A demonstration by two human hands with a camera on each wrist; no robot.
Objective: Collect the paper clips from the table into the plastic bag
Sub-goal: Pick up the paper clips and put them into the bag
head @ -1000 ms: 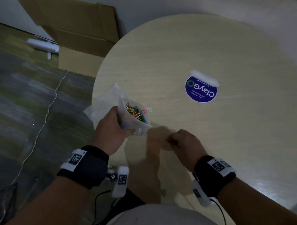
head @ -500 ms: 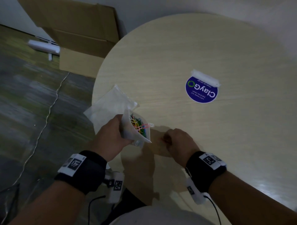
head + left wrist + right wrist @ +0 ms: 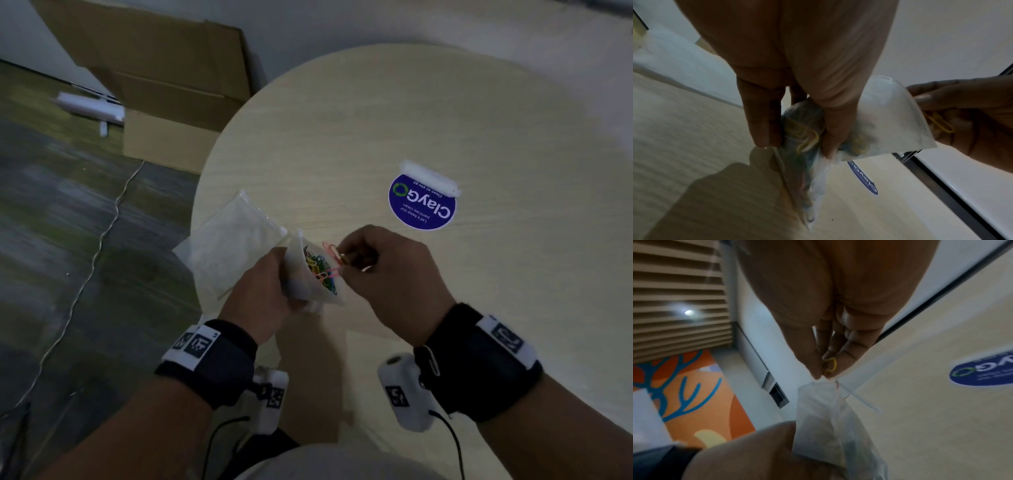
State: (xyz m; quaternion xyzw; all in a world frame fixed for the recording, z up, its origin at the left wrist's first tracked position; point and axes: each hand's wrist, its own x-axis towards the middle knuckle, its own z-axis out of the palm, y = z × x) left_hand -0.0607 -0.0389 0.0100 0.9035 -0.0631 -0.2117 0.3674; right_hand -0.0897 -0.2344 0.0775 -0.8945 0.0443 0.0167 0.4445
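1. Setting: dim room. A round, pale wood-grain table [image 3: 376, 113] carries a round blue sticker [image 3: 422, 205] printed "ClayGo", with a strip of white tape [image 3: 430, 178] at its far edge. Folded cardboard [image 3: 164, 72] leans against the wall beyond the table's left side; a thin white cable [image 3: 102, 233] runs across the dark floor.
2. Left hand [image 3: 263, 294]: fingers curled round the lower, bunched part of a clear plastic bag [image 3: 310, 287], held just above the near edge of the table, mouth facing right. The left-wrist view shows thumb and fingers squeezing the plastic from both sides.
3. Bag contents: a cluster of coloured paper clips [image 3: 320, 267] — yellow, green, pink, blue — visible through the plastic.
4. Right hand [image 3: 390, 274]: fingers curled, thumb and fingertips pinching a yellow paper clip [image 3: 830, 365] right at the bag's open mouth. A pink clip [image 3: 330, 249] sticks out at the rim beside these fingers; whether they grip it too cannot be told.
5. A second clear bag [image 3: 233, 246] lies flat on the table edge, just left of the held bag.
6. Both wrists carry black bands with white tags.
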